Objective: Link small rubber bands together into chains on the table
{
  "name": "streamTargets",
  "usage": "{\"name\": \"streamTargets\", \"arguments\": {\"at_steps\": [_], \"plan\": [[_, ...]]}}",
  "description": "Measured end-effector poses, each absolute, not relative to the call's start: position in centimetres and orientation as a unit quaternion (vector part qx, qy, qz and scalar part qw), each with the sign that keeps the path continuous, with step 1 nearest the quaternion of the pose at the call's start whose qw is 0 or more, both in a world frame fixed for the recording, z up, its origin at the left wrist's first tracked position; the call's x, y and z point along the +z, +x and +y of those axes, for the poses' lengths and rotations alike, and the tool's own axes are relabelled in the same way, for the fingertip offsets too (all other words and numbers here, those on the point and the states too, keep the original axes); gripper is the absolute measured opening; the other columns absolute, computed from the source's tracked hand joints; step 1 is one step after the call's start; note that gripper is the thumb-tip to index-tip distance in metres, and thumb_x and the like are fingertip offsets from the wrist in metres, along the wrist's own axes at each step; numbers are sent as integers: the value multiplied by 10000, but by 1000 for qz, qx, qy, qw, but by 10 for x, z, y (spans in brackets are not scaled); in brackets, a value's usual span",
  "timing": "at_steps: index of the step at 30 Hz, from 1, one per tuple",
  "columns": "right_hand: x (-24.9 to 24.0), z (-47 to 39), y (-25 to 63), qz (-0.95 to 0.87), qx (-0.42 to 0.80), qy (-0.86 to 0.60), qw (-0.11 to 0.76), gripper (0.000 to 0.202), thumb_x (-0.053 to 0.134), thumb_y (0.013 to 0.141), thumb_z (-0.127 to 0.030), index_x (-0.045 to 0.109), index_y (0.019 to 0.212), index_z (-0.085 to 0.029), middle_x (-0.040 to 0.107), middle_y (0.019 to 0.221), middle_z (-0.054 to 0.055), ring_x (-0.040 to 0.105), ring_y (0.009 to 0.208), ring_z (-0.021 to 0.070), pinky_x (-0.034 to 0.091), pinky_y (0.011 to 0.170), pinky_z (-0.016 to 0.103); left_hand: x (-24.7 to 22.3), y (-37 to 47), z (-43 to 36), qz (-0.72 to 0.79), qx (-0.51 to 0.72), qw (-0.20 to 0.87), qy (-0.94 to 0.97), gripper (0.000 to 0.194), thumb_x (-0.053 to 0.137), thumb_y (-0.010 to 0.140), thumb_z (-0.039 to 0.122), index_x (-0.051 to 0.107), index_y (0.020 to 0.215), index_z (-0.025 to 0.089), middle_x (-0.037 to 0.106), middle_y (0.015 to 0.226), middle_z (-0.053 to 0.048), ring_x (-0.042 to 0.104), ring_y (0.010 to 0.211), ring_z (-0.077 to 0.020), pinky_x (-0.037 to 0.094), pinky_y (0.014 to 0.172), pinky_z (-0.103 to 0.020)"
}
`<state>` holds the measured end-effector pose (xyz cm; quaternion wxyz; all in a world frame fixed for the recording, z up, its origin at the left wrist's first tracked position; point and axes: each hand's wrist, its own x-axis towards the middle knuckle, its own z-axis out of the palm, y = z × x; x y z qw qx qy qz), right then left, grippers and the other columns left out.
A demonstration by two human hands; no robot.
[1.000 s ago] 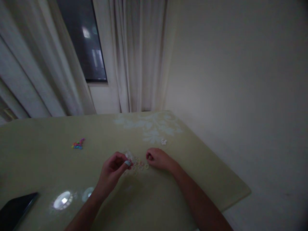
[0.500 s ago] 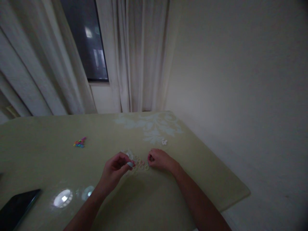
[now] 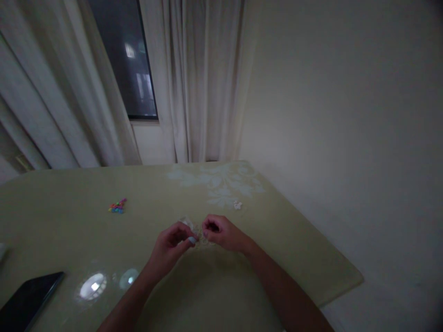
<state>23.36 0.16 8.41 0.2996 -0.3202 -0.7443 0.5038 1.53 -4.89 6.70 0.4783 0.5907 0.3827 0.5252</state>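
Several small pale rings [image 3: 206,240] lie on the table between and below my hands. My left hand [image 3: 175,242] is closed in a pinch at their left side; what its fingertips hold is too small to make out. Close on the right, my right hand [image 3: 221,232] is also pinched, with its fingertips just above the rings and anything in them hidden. A small clear plastic piece [image 3: 186,222] lies behind my left hand. Farther back to the right is a little group of white pieces [image 3: 237,204].
A small pile of colourful pieces [image 3: 117,206] sits on the left of the table [image 3: 145,189]. A dark flat device [image 3: 31,297] lies at the near left. Curtains, a window and a wall stand beyond the table.
My right hand has moved left toward my left hand, over the rings. My left hand has shifted slightly right, and the gap between the hands is narrower.
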Motion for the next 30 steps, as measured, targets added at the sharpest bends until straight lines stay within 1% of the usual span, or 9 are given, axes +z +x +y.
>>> {"name": "streamTargets", "arguments": {"at_steps": [4, 13, 16, 19, 22, 24, 26, 28, 30], "plan": [[87, -10, 223, -722, 542, -296, 312, 173, 660, 848, -335, 593, 874, -178, 512, 748, -38, 428, 661, 112, 342, 611, 235, 61, 18, -49, 369, 515, 498, 592, 184, 822, 828, 345, 719, 817, 192, 754, 772, -30, 688, 702, -151, 539, 656, -239], [76, -7, 221, -717, 536, -308, 321, 169, 693, 808, -307, 625, 890, -176, 513, 740, -43, 423, 658, 108, 326, 589, 226, 63, 19, -50, 371, 511, 490, 601, 196, 825, 822, 368, 762, 892, 197, 789, 873, -68, 718, 764, -184, 564, 686, -266], [75, -8, 219, -715, 525, -320, 332, 160, 702, 797, -294, 647, 884, -172, 518, 725, -45, 425, 648, 105, 328, 585, 226, 65, 18, -50, 375, 517, 472, 608, 178, 816, 828, 365, 779, 896, 205, 785, 855, -64, 720, 775, -189, 569, 701, -272], [77, -8, 218, -714, 524, -320, 335, 205, 725, 816, -347, 677, 895, -164, 485, 684, -53, 405, 622, 102, 313, 564, 225, 67, 17, -50, 370, 532, 436, 624, 161, 808, 836, 359, 780, 856, 201, 758, 817, -56, 710, 769, -181, 567, 714, -264], [80, -4, 221, -713, 504, -334, 356, 249, 717, 866, -396, 701, 929, -155, 472, 671, -52, 407, 612, 103, 317, 556, 222, 71, 14, -49, 378, 562, 421, 603, 190, 813, 833, 374, 756, 844, 194, 775, 887, -75, 731, 829, -195, 587, 774, -288], [79, 3, 226, -719, 454, -369, 376, 198, 701, 895, -346, 712, 938, -153, 495, 689, -44, 429, 620, 105, 335, 568, 222, 73, 11, -48, 397, 588, 428, 560, 227, 826, 821, 396, 728, 843, 193, 799, 939, -88, 756, 894, -216, 601, 832, -319], [77, 11, 232, -746, 373, -406, 374, 95, 700, 890, -238, 724, 922, -152, 535, 724, -31, 468, 652, 110, 361, 608, 225, 74, 8, -46, 415, 614, 433, 513, 279, 850, 794, 422, 699, 846, 194, 817, 938, -91, 773, 915, -232, 610, 843, -336], [72, 18, 237, -786, 297, -424, 338, 40, 709, 867, -142, 734, 897, -150, 577, 765, -16, 513, 701, 118, 384, 662, 231, 75, 5, -45, 425, 627, 434, 488, 322, 861, 776, 446, 690, 880, 194, 827, 932, -95, 782, 891, -236, 617, 806, -330], [66, 21, 240, -817, 264, -423, 290, 60, 719, 861, -102, 745, 889, -148, 610, 807, -1, 552, 747, 124, 400, 705, 233, 74, 3, -44, 432, 624, 434, 485, 340, 851, 787, 454, 700, 937, 189, 830, 956, -104, 782, 857, -229, 617, 762, -314]]}}
